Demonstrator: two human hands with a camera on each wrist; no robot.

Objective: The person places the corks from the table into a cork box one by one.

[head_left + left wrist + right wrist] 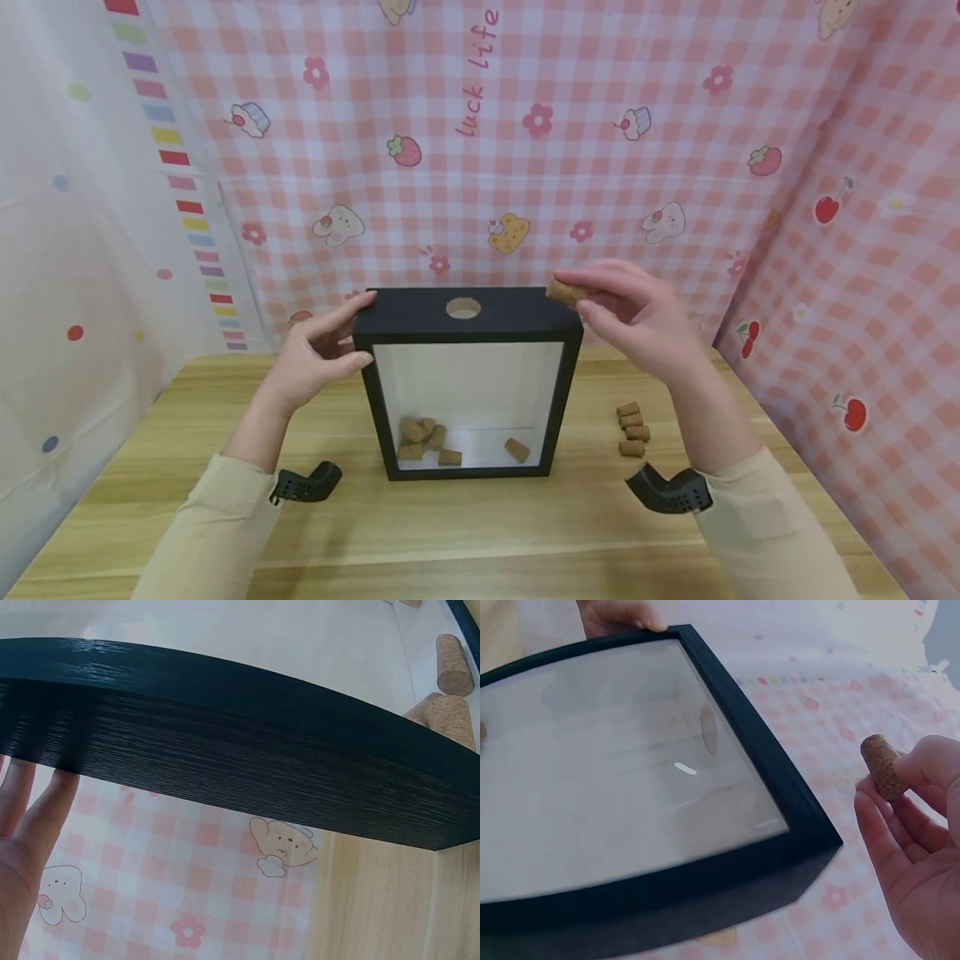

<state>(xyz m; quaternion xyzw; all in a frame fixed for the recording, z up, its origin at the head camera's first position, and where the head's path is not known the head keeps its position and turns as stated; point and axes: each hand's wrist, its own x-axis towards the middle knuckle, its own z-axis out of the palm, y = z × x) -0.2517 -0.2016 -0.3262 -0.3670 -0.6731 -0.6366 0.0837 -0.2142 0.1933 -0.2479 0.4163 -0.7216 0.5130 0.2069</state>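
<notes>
A black-framed shadow box [468,475] with a clear front stands upright on the table, a round hole [463,308] in its top. Several corks [412,431] lie inside on its floor, most in the left corner. My left hand [318,350] steadies the box at its upper left corner, fingers on the side and top edge, thumb near the front. Between thumb and fingers my right hand [637,312] pinches a cork [883,766], held by the box's upper right corner. In the right wrist view that cork is tilted and apart from the frame.
On the wooden table [480,542], right of the box, several loose corks [632,429] lie in a short column. A pink checked cloth [525,208] hangs behind the table and down its right side. Black wrist mounts [670,490] stick out from both sleeves.
</notes>
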